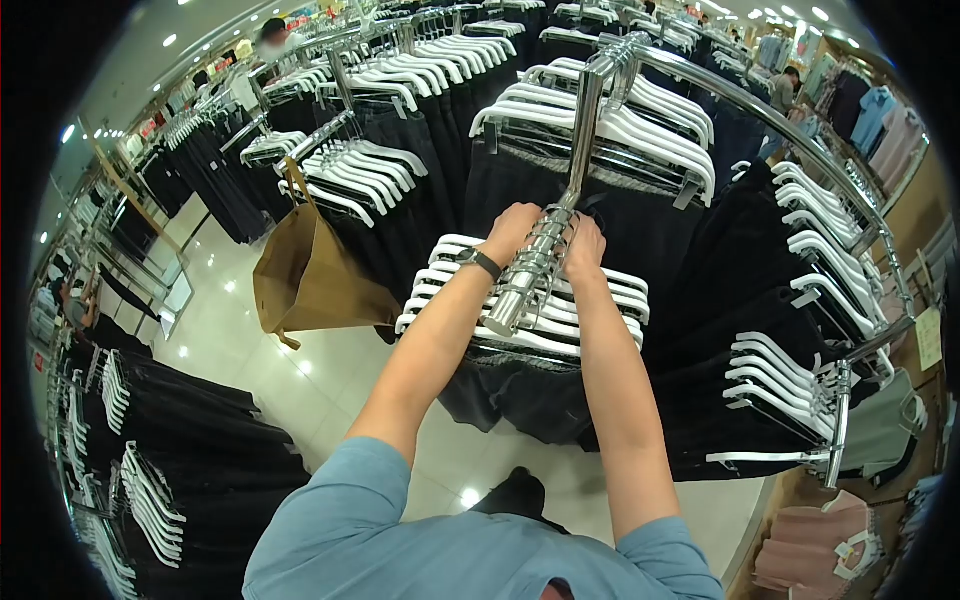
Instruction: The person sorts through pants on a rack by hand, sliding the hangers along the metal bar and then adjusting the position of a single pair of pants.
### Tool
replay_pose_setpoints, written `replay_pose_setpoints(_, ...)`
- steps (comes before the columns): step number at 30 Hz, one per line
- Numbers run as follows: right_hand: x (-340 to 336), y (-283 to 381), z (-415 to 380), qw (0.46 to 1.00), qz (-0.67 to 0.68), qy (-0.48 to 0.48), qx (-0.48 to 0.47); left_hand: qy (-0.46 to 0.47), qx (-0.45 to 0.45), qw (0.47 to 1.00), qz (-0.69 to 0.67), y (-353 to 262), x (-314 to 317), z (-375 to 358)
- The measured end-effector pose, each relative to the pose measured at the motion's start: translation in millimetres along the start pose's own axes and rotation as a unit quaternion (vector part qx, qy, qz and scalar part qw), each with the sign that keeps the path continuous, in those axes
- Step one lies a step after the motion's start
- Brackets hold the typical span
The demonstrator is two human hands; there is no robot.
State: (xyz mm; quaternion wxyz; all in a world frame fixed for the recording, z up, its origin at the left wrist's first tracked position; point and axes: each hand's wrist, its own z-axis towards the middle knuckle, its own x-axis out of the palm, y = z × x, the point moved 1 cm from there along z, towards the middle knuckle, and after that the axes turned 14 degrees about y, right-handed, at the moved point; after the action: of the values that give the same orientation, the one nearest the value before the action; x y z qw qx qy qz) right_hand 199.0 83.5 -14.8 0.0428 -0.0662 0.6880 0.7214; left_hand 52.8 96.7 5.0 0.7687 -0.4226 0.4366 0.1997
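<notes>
A chrome rack arm points toward me, with several hanger hooks bunched along it. White hangers bearing dark trousers hang from this arm. On its left side, my left hand rests at the far end of the bunch, its fingers curled down among the hangers. My right hand is on the other side, also curled at the hooks. Both sets of fingertips are largely hidden, so their grip cannot be made out. Beyond my hands, more white hangers carry dark trousers.
A brown bag hangs at the left beside another rack. To the right, a curved chrome rail and side arm hold hangers. Racks of dark trousers stand at the lower left. A person is in the distance.
</notes>
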Motion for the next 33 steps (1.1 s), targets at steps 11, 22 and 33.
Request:
replay_pose_setpoints(11, 0.7, -17.0, 10.7, 0.996, -0.074, -0.009, -0.043, -0.013, -0.006, 1.000, -0.003, -0.4, -0.5, -4.2)
replay_pose_setpoints(22, 2.7, 23.8, -18.6, 0.993, 0.115, -0.004, 0.010, -0.030, 0.013, 0.999, 0.000, 1.7, 2.3, -5.9)
replay_pose_setpoints(33, -0.8, -26.6, 19.7, 0.979, -0.183, -0.036, -0.077, -0.008, -0.035, 0.999, 0.000, -8.9, -5.7, -6.9)
